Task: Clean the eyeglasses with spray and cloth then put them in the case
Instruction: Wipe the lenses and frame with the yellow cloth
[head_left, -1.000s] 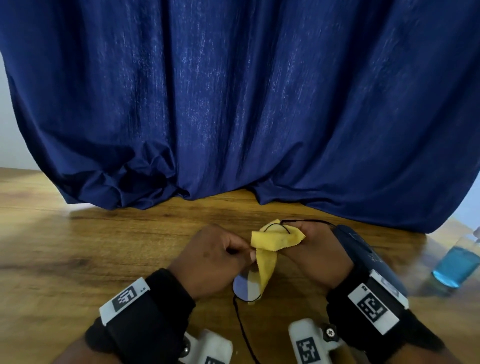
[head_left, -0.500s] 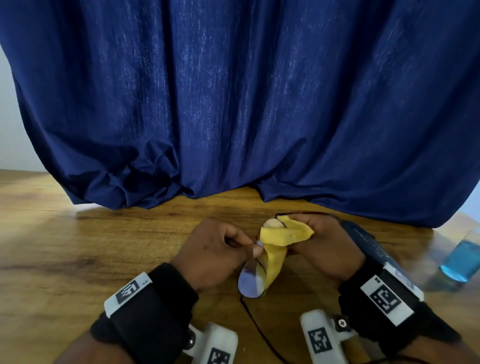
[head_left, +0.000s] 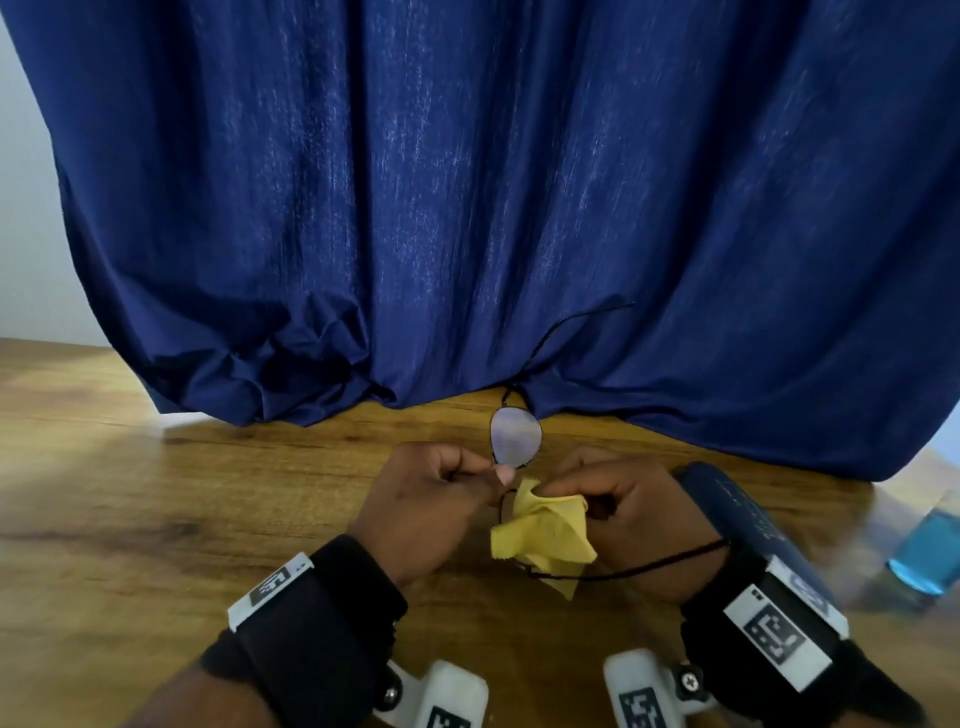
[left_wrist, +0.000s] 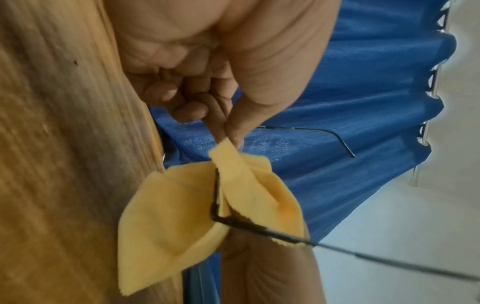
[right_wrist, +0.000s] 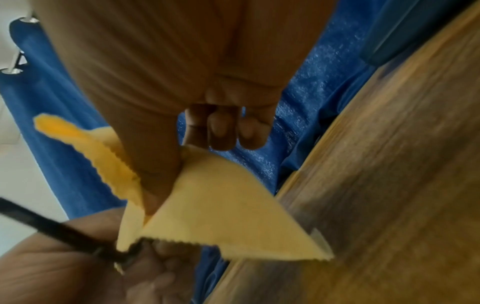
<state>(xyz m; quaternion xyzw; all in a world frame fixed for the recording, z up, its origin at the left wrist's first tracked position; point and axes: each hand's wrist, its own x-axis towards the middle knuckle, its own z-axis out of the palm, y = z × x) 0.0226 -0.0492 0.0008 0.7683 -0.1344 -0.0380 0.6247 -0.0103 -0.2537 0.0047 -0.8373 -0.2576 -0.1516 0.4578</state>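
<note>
Thin black-framed eyeglasses (head_left: 515, 435) are held over the wooden table (head_left: 156, 519). My left hand (head_left: 441, 499) pinches the frame (left_wrist: 217, 201) at the bridge, and one bare lens stands up toward the curtain. My right hand (head_left: 623, 514) pinches the yellow cloth (head_left: 545, 535) around the other lens, which is hidden inside the folds (right_wrist: 221, 197). One temple arm (head_left: 649, 564) runs back across my right wrist, and the other (left_wrist: 324, 135) points up at the curtain. The dark blue case (head_left: 748, 525) lies on the table just right of my right hand. The spray bottle (head_left: 924, 556) of blue liquid stands at the far right.
A dark blue curtain (head_left: 467, 208) hangs behind the table and bunches on its far edge, close behind the glasses. Bare wood stretches to the left of my hands.
The glasses have been turned over: the bare lens that hung below my hands now stands above them, and the cloth now wraps the lower lens. Both hands kept their hold.
</note>
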